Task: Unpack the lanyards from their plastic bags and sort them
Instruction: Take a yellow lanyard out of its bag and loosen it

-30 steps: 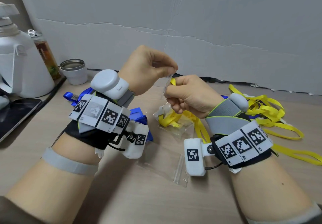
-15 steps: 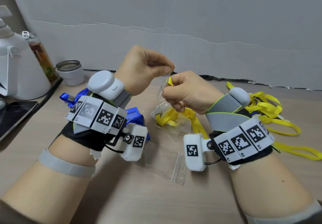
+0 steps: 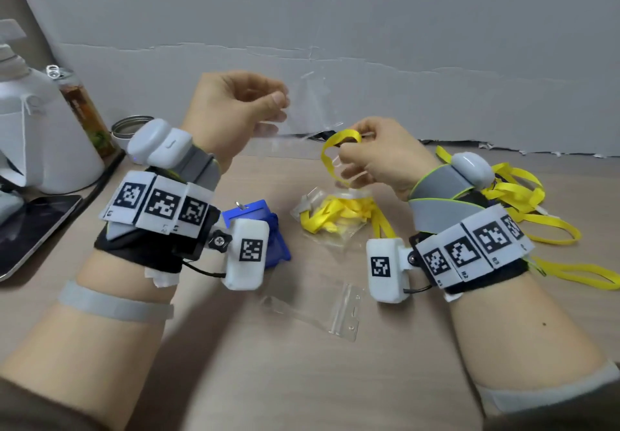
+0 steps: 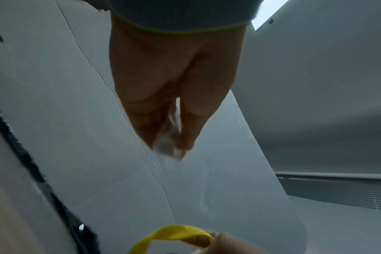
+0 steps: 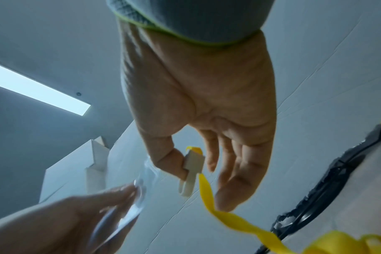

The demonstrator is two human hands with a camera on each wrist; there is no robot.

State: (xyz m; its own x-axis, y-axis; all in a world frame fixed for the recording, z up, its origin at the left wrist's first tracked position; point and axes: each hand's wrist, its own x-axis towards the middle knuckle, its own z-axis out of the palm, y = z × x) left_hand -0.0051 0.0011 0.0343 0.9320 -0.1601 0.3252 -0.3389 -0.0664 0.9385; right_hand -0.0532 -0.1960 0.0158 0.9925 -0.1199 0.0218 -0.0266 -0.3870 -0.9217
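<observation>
My left hand is raised above the table and pinches an empty clear plastic bag between thumb and fingers. To its right, my right hand pinches the white clip of a yellow lanyard, whose strap trails down. On the table below lies a bagged bundle of yellow lanyards. Loose yellow lanyards are piled at the right. Blue lanyards with a blue card holder lie under my left wrist.
A clear badge holder lies on the table near me. At the left stand a white jug, a bottle and a small tin, with a tablet in front. A grey cardboard wall closes the back.
My hands have pulled apart. The left one has drawn the clear bag up and to the left, off the yellow lanyard, which stays in my right hand.
</observation>
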